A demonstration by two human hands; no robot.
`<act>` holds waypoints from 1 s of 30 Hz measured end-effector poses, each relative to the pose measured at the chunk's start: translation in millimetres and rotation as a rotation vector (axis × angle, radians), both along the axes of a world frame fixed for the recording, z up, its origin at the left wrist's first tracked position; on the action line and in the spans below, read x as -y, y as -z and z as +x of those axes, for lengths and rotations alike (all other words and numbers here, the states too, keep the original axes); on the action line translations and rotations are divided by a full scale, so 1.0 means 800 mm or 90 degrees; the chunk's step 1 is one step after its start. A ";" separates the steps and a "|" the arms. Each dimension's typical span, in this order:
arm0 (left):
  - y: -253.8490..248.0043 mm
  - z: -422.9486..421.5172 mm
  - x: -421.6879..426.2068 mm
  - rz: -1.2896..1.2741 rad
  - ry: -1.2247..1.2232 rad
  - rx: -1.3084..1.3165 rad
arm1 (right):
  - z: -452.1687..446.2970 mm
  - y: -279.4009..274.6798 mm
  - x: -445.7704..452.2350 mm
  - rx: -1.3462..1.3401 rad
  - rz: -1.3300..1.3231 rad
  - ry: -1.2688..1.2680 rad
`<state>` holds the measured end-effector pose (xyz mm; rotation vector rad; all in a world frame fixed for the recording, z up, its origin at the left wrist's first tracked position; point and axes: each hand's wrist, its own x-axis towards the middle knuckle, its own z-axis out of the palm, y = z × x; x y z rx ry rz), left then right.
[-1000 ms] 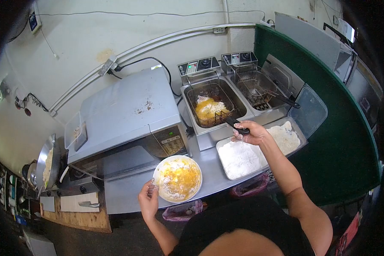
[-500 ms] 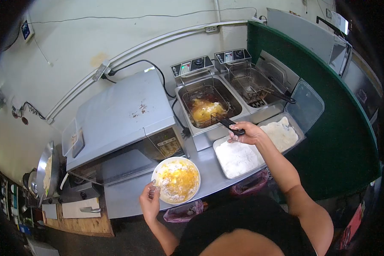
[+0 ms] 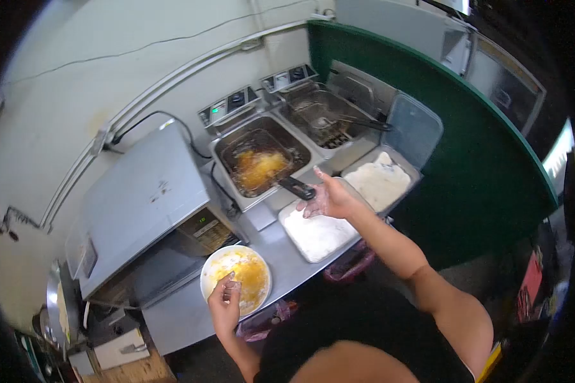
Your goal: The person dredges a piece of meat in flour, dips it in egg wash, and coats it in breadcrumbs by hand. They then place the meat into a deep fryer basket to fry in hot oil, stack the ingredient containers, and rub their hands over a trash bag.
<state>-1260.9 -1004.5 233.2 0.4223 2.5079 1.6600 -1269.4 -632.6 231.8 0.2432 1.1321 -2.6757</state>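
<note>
A black basket handle (image 3: 298,187) sticks out over the front of the left fryer (image 3: 236,191). Beside its end is my right hand (image 3: 331,196), fingers apart and dusted with white powder, holding nothing. In the fryer's oil lies yellow battered food (image 3: 260,169). My left hand (image 3: 225,299) is at the left side of a white bowl (image 3: 267,281) streaked with yellow egg and flour, its fingers pressed together; what they grip, if anything, is hidden. Below my right hand stands a tray of white flour (image 3: 319,237).
A second fryer (image 3: 358,148) with a basket stands to the right. Near it are a tray of pale dough or batter (image 3: 380,182) and a clear lid (image 3: 415,131). A microwave (image 3: 140,191) is at left; a knife (image 3: 133,348) lies on a board at the lower left.
My right hand has let go of the basket handle and opened. The food has sunk into bubbling oil. My left hand now overlaps the bowl. The view has turned right.
</note>
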 end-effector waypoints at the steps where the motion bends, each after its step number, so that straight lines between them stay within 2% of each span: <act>1: 0.005 -0.002 -0.009 0.009 0.031 0.002 | 0.010 0.006 -0.001 0.011 0.033 0.018; 2: 0.012 -0.004 -0.017 0.017 0.059 0.005 | 0.027 0.010 -0.001 0.050 0.032 0.090; 5: 0.016 -0.006 -0.047 -0.018 0.142 -0.023 | 0.069 0.047 -0.031 -0.002 0.318 0.189; 8: 0.009 -0.004 -0.086 -0.012 0.207 -0.045 | 0.119 0.085 -0.105 0.071 0.402 0.405; 9: 0.005 -0.003 -0.100 0.002 0.221 -0.051 | 0.139 0.076 -0.131 0.129 0.517 0.486; 10: 0.000 -0.001 -0.113 -0.005 0.229 -0.050 | 0.148 0.081 -0.161 0.165 0.584 0.634; 11: -0.003 0.003 -0.126 -0.004 0.231 -0.040 | 0.154 0.131 -0.232 0.154 0.781 0.754; 12: -0.007 0.006 -0.141 -0.002 0.231 -0.031 | 0.164 0.136 -0.271 0.164 0.860 0.867; 13: -0.009 0.011 -0.151 -0.002 0.232 -0.021 | 0.173 0.144 -0.313 0.290 1.032 0.929; 15: 0.003 0.010 -0.169 -0.038 0.241 -0.018 | 0.179 0.126 -0.355 0.396 1.061 0.967; 17: 0.005 0.014 -0.189 -0.068 0.251 -0.006 | 0.179 0.127 -0.388 0.352 1.112 1.005; 23: 0.005 0.034 -0.241 -0.130 0.162 -0.045 | 0.180 0.111 -0.412 0.230 1.033 0.995; 27: 0.004 0.051 -0.274 -0.142 0.169 -0.010 | 0.179 0.123 -0.420 0.134 0.890 1.092; 30: 0.017 0.056 -0.290 -0.149 0.143 -0.043 | 0.179 0.110 -0.402 0.105 0.887 1.096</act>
